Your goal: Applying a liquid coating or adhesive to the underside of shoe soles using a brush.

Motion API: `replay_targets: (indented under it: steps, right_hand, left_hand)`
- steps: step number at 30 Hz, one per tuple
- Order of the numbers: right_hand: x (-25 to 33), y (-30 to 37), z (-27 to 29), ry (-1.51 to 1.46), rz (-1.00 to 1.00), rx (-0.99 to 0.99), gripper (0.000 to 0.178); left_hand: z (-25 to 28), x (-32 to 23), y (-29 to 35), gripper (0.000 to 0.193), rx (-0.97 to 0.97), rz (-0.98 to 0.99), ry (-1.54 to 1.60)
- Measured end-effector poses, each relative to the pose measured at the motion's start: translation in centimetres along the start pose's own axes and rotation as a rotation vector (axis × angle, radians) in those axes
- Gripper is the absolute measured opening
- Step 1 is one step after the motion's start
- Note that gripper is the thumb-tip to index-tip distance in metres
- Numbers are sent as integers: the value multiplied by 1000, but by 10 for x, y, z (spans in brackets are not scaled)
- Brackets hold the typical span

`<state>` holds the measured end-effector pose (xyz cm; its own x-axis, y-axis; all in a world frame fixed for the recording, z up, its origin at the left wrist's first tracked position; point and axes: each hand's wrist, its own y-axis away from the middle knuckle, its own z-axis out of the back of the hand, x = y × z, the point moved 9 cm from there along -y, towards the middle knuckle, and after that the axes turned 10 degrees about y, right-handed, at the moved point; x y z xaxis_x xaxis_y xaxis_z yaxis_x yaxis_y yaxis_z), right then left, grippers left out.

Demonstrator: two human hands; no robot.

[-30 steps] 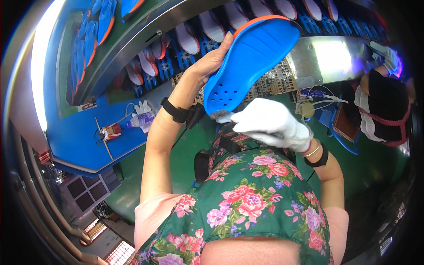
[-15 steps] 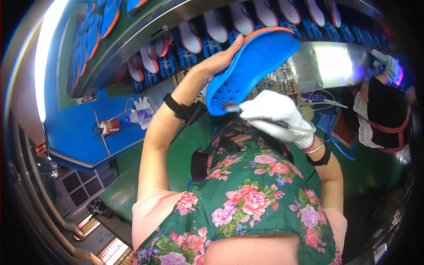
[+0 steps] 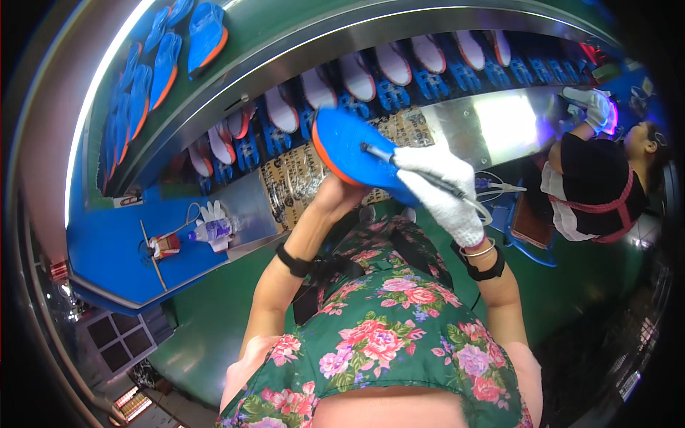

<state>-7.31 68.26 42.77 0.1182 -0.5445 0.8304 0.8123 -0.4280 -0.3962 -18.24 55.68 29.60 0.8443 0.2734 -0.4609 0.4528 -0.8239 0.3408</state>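
A: Head view: where is the sole (image 3: 347,148)?
B: Raised at chest height, above the counter (image 3: 114,250). The left hand (image 3: 335,200) supports it from below, fingers clenched on its underside.
A: And the right hand (image 3: 442,189)?
B: Gloved in white, fingers clenched around a thin tool (image 3: 407,170); the tool tip touches the sole's blue face.
A: Surroundings?
B: A bottle (image 3: 212,230) lies on the counter. Another person (image 3: 596,185) works at right.

- 1 view only: head cam, worn, fisheye, edges bend at rim.
- Looks down/forward, close over own forearms and floral apron (image 3: 385,349).
- Conveyor rack (image 3: 300,107) arcs across top; co-worker (image 3: 596,185) far right.
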Motion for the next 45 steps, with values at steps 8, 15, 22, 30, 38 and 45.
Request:
replay_targets:
  steps: [8,15,22,30,38,45]
  right_hand:
    - [14,16,0,30,44,18,21]
    - [33,12,11,27,76,-93,26]
    - [62,-3,22,152,218,-135,26]
    - [87,-27,25,369,424,-127,40]
    - [90,-7,2,419,438,-29,33]
    - [77,-10,16,192,283,-152,31]
  left_hand:
    - [-1,17,15,75,-23,298,537]
    - [-3,22,17,78,33,122,420]
    - [-18,36,20,101,90,129,377]
    - [-39,51,39,89,376,305,749]
    - [-4,55,36,75,303,210,549]
    - [-12,44,32,75,333,149,556]
